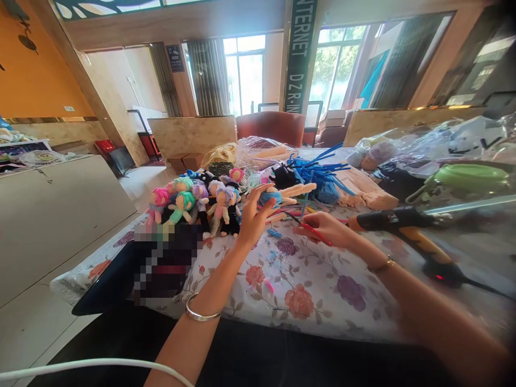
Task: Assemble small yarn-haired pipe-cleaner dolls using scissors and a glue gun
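A small fuzzy doll (pixel 271 198) with blue on its head and long peach limbs is held in my left hand (pixel 253 219), above the flowered tablecloth. My fingers wrap round its blue part, and the limbs stick out to the right. My right hand (pixel 328 228) is closed on red-handled scissors (pixel 316 233), whose dark blades point up and left toward the doll. The fingers hide part of the handles. Short blue pipe cleaner pieces (pixel 274 233) and tiny blue scraps lie on the cloth below.
Several finished-looking dolls (pixel 185 201) cluster left of my left hand. Behind are blue pipe cleaners (pixel 318 171) and peach ones (pixel 366 188). A glue gun (pixel 411 236) with a lit red light lies right, near a green bowl (pixel 470 177). A dark tray-like object (pixel 107 279) sits front left.
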`<state>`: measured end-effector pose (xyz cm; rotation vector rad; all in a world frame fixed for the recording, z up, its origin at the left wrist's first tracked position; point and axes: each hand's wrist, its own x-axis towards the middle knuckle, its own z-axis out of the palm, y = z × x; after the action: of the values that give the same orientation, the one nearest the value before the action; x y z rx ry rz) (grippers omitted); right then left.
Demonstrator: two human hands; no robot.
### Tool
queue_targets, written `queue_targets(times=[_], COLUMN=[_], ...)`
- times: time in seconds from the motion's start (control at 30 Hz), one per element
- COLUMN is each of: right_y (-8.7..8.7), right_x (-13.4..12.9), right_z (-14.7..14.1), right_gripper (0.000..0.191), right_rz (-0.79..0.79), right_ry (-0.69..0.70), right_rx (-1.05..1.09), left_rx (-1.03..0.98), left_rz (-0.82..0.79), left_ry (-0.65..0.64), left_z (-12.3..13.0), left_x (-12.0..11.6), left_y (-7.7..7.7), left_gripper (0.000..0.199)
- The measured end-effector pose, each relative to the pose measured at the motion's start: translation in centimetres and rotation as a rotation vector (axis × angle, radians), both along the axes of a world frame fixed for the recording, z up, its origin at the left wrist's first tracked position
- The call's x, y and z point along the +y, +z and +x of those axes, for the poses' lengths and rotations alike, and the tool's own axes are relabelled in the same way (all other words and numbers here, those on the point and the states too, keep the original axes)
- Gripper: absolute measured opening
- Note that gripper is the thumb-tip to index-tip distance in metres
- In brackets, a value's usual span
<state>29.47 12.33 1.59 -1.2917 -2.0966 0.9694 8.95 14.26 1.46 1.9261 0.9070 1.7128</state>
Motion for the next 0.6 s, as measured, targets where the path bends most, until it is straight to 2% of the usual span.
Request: queue_targets(times=[0.1, 0.2, 0.27, 0.37, 0.5, 0.57, 0.6], right_y=[-0.5, -0.9, -1.0, -1.1, -1.0, -0.8, -0.7], right_x=[0.2, 0.2, 0.0, -0.4, -0.7, -0.7, -0.7], right_z=[-0.3, -0.5, -0.8, -1.4, -1.9, -1.8, -1.8], right_gripper=[0.053, 0.049, 0.04, 0.022, 0.016, 0.016, 0.022], right_rz=[0.062, 0.193, 0.343, 0.507, 0.515, 0.542, 0.553], right_ry=[-0.005, 0.077, 0.086, 0.017, -0.046, -0.036, -0.023], right_rx=[-0.03, -0.189, -0.31, -0.502, -0.735, -0.718, -0.696], left_rx=[0.041, 0.071, 0.076, 0.071, 0.063, 0.062, 0.062], left_rz=[0.032, 0.075, 0.102, 0.122, 0.112, 0.1, 0.095], left_ry=[-0.001, -0.001, 0.0, 0.012, 0.014, 0.017, 0.018], left_z=[-0.2, -0.3, -0.4, -0.4, -0.4, -0.4, -0.4], left_x=[0.2, 0.4, 0.6, 0.8, 0.8, 0.7, 0.7], left_y=[0.1, 0.0, -0.1, -0.2, -0.2, -0.2, -0.2], left_gripper=[0.034, 0.033, 0.031, 0.03, 0.031, 0.031, 0.031])
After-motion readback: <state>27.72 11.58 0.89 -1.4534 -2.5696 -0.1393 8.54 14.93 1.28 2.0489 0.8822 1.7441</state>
